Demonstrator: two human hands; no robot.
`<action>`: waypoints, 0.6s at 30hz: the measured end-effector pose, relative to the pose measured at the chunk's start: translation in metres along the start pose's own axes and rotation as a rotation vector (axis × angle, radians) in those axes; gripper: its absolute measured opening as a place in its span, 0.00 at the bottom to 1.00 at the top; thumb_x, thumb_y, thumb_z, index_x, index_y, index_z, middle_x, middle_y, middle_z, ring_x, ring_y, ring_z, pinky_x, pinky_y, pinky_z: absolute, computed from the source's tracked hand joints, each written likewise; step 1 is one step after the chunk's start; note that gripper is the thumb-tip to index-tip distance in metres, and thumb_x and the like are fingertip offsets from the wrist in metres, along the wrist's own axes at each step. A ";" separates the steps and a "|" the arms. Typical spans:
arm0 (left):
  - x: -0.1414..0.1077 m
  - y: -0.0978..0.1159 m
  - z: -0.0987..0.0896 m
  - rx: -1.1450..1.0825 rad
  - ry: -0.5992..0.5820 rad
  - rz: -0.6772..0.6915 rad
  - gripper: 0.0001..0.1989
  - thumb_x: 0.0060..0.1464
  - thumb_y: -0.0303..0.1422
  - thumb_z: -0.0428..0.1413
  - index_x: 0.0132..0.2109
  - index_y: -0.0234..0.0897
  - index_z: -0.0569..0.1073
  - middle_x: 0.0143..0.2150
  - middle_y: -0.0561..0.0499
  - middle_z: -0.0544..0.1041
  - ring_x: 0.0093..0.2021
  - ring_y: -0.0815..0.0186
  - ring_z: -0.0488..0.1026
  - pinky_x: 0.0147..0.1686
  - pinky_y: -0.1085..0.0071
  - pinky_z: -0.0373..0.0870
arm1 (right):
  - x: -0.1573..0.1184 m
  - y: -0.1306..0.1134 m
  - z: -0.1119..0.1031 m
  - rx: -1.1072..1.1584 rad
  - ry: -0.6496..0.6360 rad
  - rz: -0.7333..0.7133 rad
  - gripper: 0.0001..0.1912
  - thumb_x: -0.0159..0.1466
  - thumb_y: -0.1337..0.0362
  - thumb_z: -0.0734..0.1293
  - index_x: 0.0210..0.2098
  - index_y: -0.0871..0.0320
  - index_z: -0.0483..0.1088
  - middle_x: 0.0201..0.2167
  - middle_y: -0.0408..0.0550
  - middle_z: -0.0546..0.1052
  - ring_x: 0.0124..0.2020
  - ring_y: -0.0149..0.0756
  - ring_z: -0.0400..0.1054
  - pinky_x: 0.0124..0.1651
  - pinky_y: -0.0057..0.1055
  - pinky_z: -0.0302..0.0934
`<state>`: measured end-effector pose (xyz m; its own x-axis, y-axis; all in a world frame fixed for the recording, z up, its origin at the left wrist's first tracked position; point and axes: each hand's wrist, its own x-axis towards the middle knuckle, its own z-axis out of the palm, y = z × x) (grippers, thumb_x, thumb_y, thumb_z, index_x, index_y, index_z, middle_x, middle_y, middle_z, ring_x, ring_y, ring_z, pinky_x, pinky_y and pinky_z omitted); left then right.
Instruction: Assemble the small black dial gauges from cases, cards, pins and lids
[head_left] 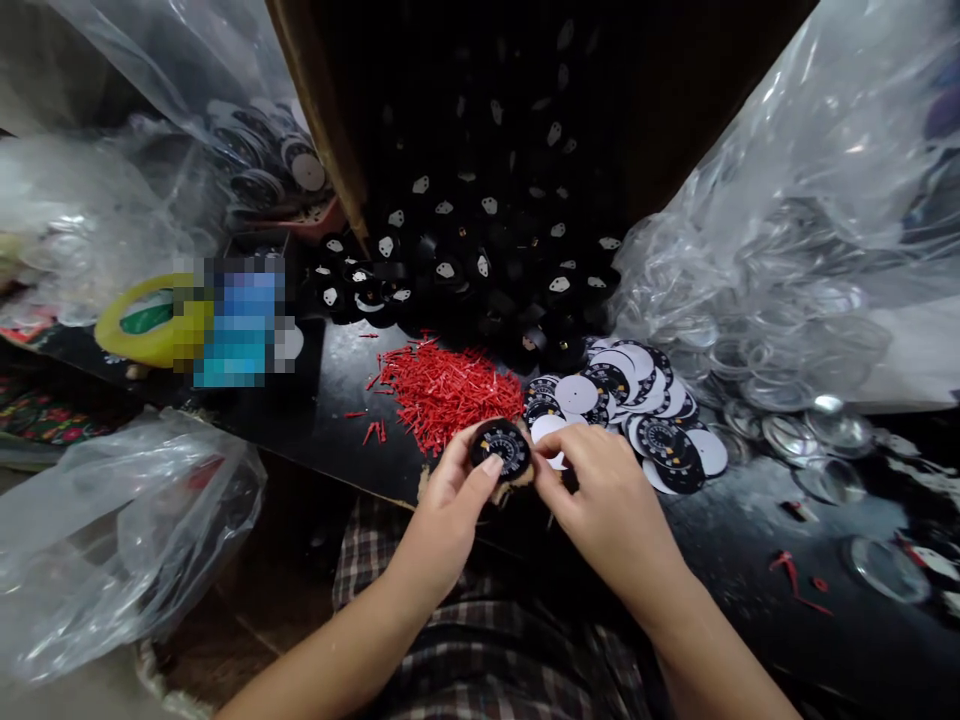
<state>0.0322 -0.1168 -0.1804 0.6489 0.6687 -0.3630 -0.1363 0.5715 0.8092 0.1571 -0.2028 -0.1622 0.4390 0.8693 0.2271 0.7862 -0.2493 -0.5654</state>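
Note:
My left hand [454, 495] holds a round black gauge [504, 449] with white markings, its thumb lying on the dial face. Close to the gauge's right edge, my right hand [592, 480] has its thumb and forefinger pinched together; whatever is between the fingertips is too small to make out. A heap of small red pointers [446, 390] lies just beyond my left hand. Beyond my right hand is a spread of printed and white dial discs [667, 440].
An open box [319, 110] of black round housings [480, 265] stands at the back. Clear round covers [795, 435] spill from plastic bags [787, 170] on the right. A yellow tape roll [124, 325] and another plastic bag [142, 540] are on the left.

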 end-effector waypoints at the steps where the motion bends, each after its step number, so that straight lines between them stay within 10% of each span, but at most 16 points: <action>1: 0.001 -0.001 0.001 -0.002 0.014 0.009 0.16 0.57 0.35 0.57 0.53 0.44 0.70 0.52 0.51 0.76 0.55 0.61 0.70 0.59 0.62 0.61 | 0.000 -0.001 -0.004 0.059 0.013 0.028 0.06 0.66 0.65 0.62 0.32 0.57 0.67 0.29 0.44 0.72 0.33 0.36 0.64 0.39 0.34 0.54; 18: -0.002 0.006 0.015 0.177 -0.049 0.124 0.11 0.56 0.30 0.57 0.47 0.41 0.72 0.48 0.52 0.78 0.51 0.63 0.73 0.51 0.70 0.68 | 0.000 -0.010 -0.012 0.228 -0.042 0.079 0.08 0.66 0.64 0.62 0.31 0.55 0.68 0.29 0.42 0.72 0.32 0.34 0.64 0.37 0.32 0.54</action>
<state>0.0415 -0.1218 -0.1678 0.6719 0.7020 -0.2363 -0.0866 0.3913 0.9162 0.1548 -0.2058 -0.1473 0.4733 0.8690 0.1443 0.6291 -0.2187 -0.7459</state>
